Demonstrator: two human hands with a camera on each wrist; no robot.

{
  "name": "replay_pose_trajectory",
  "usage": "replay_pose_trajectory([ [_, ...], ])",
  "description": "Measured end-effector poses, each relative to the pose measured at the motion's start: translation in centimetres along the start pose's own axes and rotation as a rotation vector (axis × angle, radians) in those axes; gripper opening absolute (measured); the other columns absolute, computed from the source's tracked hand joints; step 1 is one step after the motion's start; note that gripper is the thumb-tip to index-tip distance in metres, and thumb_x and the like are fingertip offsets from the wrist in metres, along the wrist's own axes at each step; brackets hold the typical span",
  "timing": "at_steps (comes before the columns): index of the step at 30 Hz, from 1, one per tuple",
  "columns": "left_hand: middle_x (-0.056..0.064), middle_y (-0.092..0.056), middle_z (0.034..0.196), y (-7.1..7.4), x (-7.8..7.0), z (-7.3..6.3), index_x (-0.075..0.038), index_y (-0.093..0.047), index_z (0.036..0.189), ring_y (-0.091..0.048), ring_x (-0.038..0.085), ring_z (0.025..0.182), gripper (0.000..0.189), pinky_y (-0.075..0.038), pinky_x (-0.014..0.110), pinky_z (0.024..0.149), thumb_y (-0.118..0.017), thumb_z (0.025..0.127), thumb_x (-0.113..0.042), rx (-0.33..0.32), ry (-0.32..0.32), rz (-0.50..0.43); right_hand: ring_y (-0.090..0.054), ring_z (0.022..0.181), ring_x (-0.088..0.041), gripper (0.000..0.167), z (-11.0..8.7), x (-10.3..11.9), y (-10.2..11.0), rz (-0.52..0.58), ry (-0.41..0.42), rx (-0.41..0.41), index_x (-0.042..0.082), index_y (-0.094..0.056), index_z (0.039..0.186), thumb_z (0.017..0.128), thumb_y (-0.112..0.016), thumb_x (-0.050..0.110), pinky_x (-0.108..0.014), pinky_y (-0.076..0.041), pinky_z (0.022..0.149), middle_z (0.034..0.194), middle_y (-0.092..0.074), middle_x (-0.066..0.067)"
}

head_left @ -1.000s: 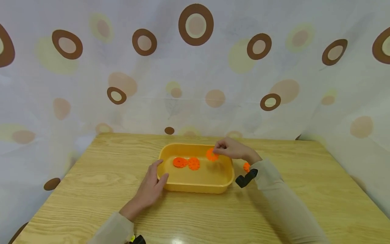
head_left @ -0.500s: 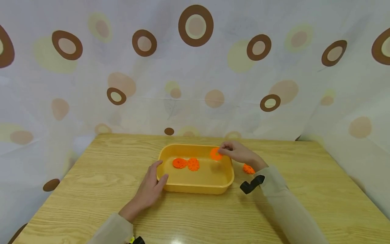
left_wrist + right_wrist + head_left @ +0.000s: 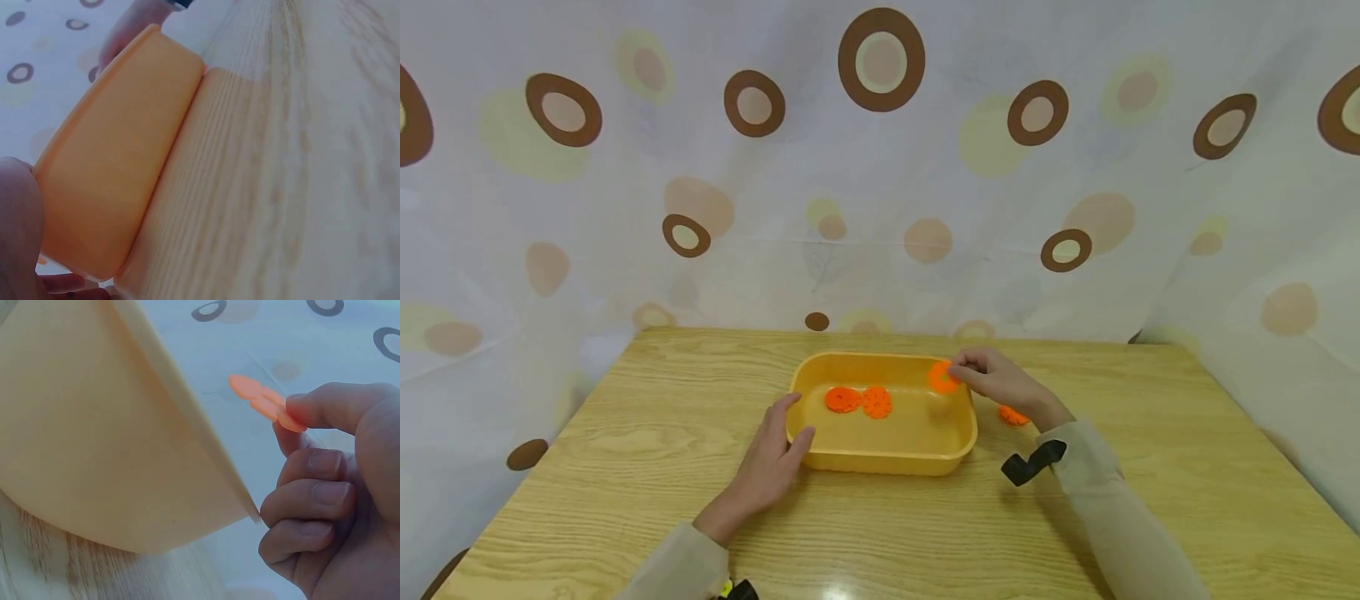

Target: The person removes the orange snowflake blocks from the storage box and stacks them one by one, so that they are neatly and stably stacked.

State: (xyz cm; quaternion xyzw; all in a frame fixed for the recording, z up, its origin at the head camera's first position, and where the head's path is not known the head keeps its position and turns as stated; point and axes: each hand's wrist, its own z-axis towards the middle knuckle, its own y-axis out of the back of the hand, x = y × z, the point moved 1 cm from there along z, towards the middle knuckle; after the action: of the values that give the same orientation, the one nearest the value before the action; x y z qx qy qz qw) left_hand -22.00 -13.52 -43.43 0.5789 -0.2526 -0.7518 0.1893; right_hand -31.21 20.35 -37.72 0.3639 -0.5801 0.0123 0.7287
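A yellow plastic tub (image 3: 880, 463) with rounded corners stands on the wooden table. My left hand (image 3: 766, 467) holds its left end, the thumb at the near corner and the fingers along the side. In the left wrist view that hand's thumb side lies at the tub's rim. Over the far right part of the tub, my right hand (image 3: 1000, 380) pinches an orange notched disc (image 3: 942, 377) between thumb and index finger. The right wrist view shows this disc (image 3: 255, 395) nearly edge-on, above the rim, with the other fingers curled. Several orange discs (image 3: 877, 402) lie inside the tub, toward its left.
Just right of the tub, more orange disc pieces (image 3: 1013, 415) lie on the table (image 3: 880, 533), partly hidden by the right wrist. A pale curtain (image 3: 865, 283) with brown and beige ovals surrounds the table at the back and sides.
My right hand has shifted a little to the right with the pinched disc, toward the tub's right end. The left hand and the tub have stayed put.
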Motion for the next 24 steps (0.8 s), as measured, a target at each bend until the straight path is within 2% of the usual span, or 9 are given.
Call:
replay_pose_trajectory([
  [6, 0.024, -0.034, 0.144, 0.0, -0.1, 0.0, -0.002, -0.027, 0.145, -0.036, 0.038, 0.135, 0.053, -0.029, 0.056, 0.110, -0.047, 0.102, -0.024, -0.001, 0.006, -0.004, -0.028, 0.054, -0.011, 0.024, -0.7, -0.6, 0.5, 0.004, -0.029, -0.014, 0.001, -0.057, 0.095, 0.101, -0.050, 0.023, -0.025, -0.031, 0.056, 0.061, -0.033, 0.002],
  [13, 0.024, -0.034, 0.145, -0.1, -0.1, 0.0, -0.002, -0.027, 0.145, -0.037, 0.038, 0.133, 0.053, -0.029, 0.056, 0.110, -0.047, 0.102, -0.024, -0.001, 0.008, -0.004, -0.021, 0.049, -0.013, 0.028, -1.7, -1.0, 1.5, 0.085, -0.058, -0.001, -0.003, -0.052, 0.095, 0.103, -0.045, 0.023, -0.028, -0.025, 0.051, 0.057, -0.027, 0.003],
  [24, 0.025, -0.033, 0.146, -0.1, -0.2, 0.0, -0.001, -0.027, 0.145, -0.035, 0.039, 0.135, 0.053, -0.028, 0.057, 0.110, -0.047, 0.102, -0.023, 0.003, 0.005, -0.014, -0.024, 0.051, -0.013, 0.027, -2.4, -1.9, 2.8, 0.079, -0.072, -0.050, -0.001, -0.051, 0.095, 0.103, -0.045, 0.024, -0.027, -0.028, 0.053, 0.059, -0.029, 0.004],
])
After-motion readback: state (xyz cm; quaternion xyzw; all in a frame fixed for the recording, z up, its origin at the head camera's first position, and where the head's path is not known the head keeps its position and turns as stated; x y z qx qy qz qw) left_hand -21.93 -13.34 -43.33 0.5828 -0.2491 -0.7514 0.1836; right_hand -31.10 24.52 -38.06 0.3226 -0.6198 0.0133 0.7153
